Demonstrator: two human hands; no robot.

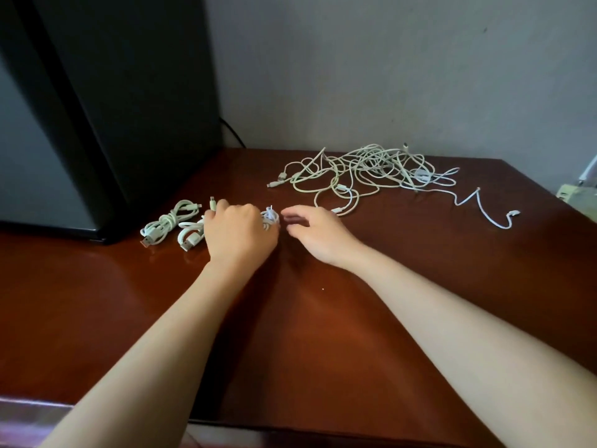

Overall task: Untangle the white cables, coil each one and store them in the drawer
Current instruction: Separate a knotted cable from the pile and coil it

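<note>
A: Where is the small white coil (270, 217)?
B: On the worktop (323, 318), peeking out beside the left hand (239, 234), whose fingers curl round it.
A: And the right hand (318, 236)?
B: Just beside the coil, fingers loosely spread, holding nothing.
A: The other cables?
B: A greenish coiled cable (168, 221) and a white coiled cable (190, 234) lie side by side just left of the left hand, near a dark cabinet (129, 108). The tangle of white cables (371, 169) sits farther back, towards the grey wall (387, 76) – one loose end (484, 208) trails off to the right
</note>
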